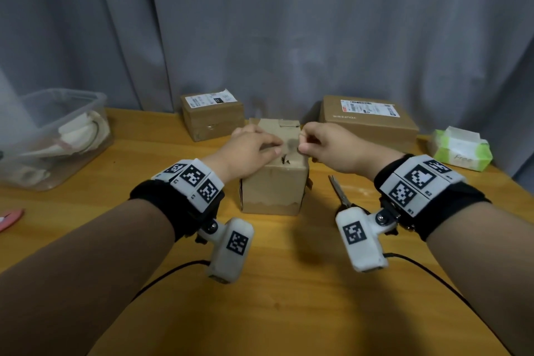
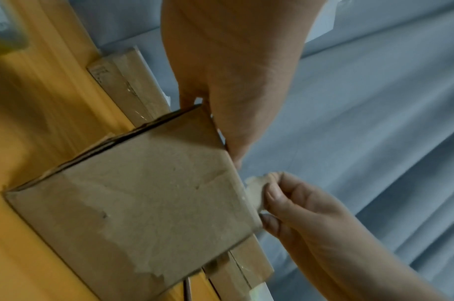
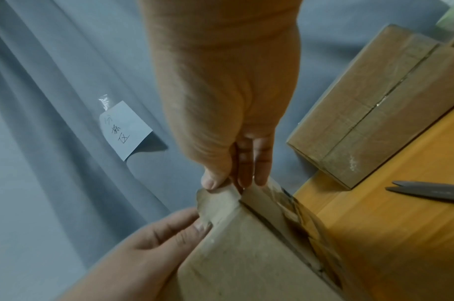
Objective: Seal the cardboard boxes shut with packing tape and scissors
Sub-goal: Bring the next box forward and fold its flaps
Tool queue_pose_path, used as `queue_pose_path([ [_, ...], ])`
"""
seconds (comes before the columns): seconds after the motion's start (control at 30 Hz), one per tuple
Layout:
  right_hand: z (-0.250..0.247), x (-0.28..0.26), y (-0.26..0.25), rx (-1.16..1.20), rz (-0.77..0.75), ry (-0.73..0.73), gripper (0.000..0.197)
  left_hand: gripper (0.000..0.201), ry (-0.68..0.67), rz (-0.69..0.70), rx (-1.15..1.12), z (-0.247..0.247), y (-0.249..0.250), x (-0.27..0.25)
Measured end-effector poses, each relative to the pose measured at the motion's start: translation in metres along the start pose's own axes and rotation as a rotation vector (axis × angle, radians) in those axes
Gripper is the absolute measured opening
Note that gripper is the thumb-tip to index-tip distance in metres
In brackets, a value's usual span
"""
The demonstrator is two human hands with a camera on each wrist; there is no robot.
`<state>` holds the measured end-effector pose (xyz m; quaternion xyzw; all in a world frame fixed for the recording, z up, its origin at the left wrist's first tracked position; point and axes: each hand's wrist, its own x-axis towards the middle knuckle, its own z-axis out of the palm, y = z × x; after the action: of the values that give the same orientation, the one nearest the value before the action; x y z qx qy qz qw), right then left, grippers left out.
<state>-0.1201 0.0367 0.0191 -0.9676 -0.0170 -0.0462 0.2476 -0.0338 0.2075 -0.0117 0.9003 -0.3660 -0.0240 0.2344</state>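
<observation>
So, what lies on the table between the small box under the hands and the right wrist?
The scissors lie there on the bare wooden table, blades apart, right of the small box. The head view shows this; the right wrist view shows only the blade tips.

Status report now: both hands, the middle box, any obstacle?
Left hand flat on small cardboard box. Right hand pinches tape strip at its top edge. Scissors lie beside, not in the way.
</observation>
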Motion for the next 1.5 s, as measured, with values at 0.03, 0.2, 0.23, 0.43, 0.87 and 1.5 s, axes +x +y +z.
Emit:
queue_pose_path([
  [0.03,0.0,-0.001,0.0,0.041,0.006,0.001,0.012,0.034,-0.001,0.027,-0.035,0.0,-0.004,0.0],
  [0.2,0.005,-0.002,0.0,0.146,0.031,-0.032,0.015,0.031,0.018,0.088,-0.068,0.0,-0.011,0.001],
  [0.23,0.007,-0.002,-0.001,0.169,0.03,-0.02,0.012,0.032,0.022,0.094,-0.044,0.001,-0.01,0.001],
  [0.43,0.01,0.001,-0.008,-0.113,0.092,0.035,0.015,0.032,0.069,0.046,0.005,0.001,-0.004,-0.003],
  [0.87,0.01,0.009,-0.032,-0.475,0.222,-0.127,0.025,0.036,0.026,-0.049,0.022,-0.002,0.008,-0.011],
  [1.5,0.013,0.0,-0.001,-0.01,0.062,0.141,0.044,0.031,-0.007,-0.014,-0.179,0.005,0.001,-0.002],
])
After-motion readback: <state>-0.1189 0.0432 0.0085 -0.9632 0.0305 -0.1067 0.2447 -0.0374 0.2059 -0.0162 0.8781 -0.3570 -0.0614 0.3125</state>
